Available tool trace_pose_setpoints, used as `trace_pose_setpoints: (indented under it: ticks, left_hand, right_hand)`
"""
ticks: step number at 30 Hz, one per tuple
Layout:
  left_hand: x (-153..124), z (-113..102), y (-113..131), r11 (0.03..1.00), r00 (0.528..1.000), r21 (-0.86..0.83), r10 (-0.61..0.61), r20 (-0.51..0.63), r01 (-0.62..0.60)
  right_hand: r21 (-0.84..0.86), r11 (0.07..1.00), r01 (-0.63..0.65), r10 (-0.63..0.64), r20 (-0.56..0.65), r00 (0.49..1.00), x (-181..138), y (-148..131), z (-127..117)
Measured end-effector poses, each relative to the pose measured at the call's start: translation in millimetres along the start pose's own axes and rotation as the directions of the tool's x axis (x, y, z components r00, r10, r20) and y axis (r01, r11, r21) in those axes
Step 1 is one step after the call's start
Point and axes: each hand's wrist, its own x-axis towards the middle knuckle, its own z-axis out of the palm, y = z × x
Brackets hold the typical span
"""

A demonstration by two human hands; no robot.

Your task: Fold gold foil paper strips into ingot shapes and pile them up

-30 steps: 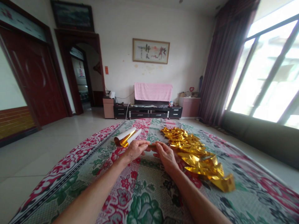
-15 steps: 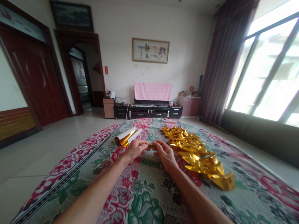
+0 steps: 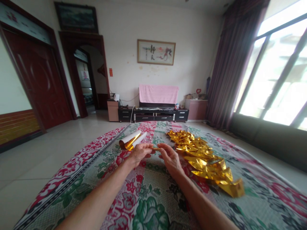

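Observation:
Between my two hands is a small, narrow piece of folded gold foil paper (image 3: 156, 149), mostly covered by fingers. My left hand (image 3: 141, 152) pinches its left end, and my right hand (image 3: 169, 157) grips the right end between thumb and fingers. Both are held above the cloth near the table's middle. Just beyond my left hand lie loosely rolled sheets of gold foil paper (image 3: 129, 145) with white backs. To the right of my right hand stretches a long heap of folded gold foil pieces (image 3: 196, 152), many of them boat-shaped with pointed ends.
A flowered cloth in red, green and white (image 3: 148, 188) covers the round-edged table. Past its far edge stands a low black cabinet (image 3: 155, 115) bearing a pink-draped screen (image 3: 158, 94). A purple curtain (image 3: 222, 73) and a window are at the right, a red door (image 3: 35, 76) at the left.
The whole view has shifted slightly, with the scene sitting a little further right. My hands keep hold of the foil piece, which shows a brighter gold edge now.

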Motion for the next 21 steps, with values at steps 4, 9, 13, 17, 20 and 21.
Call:
trace_pose_setpoints:
  ticks: [4, 9, 13, 17, 20, 21]
  left_hand:
    - [2.7, -3.1, -3.6, 1.0, 0.999, -0.022, 0.015, 0.033, -0.014]
    - [2.4, -3.3, -3.6, 0.996, 0.999, 0.082, 0.037, 0.031, -0.039]
    - [2.2, -2.7, -3.4, 0.99, 0.997, 0.124, 0.063, 0.032, -0.067]
    - [4.3, -5.1, -6.0, 0.995, 0.999, 0.088, 0.048, 0.02, -0.05]
    - [4.8, -6.1, -6.4, 0.999, 1.0, 0.045, 0.026, -0.003, -0.026]
    - [4.5, -6.0, -5.9, 0.999, 1.0, 0.032, 0.02, -0.008, -0.02]
  right_hand:
    - [-0.054, 0.998, 0.044, -0.042, 0.026, 0.999, 0.0, 0.2, -0.7]
    - [-0.049, 0.999, 0.001, -0.001, 0.01, 1.0, 0.1, 1.2, -1.3]
    - [-0.042, 0.999, -0.012, 0.013, 0.011, 1.0, 0.9, 3.9, -1.7]
    - [-0.113, 0.992, 0.057, -0.052, 0.051, 0.997, 0.4, 3.6, -2.0]
    - [-0.201, 0.973, 0.113, -0.103, 0.06, 0.993, -1.7, -0.2, -1.4]
    - [-0.221, 0.967, 0.126, -0.116, 0.06, 0.991, -2.4, -1.5, -1.2]
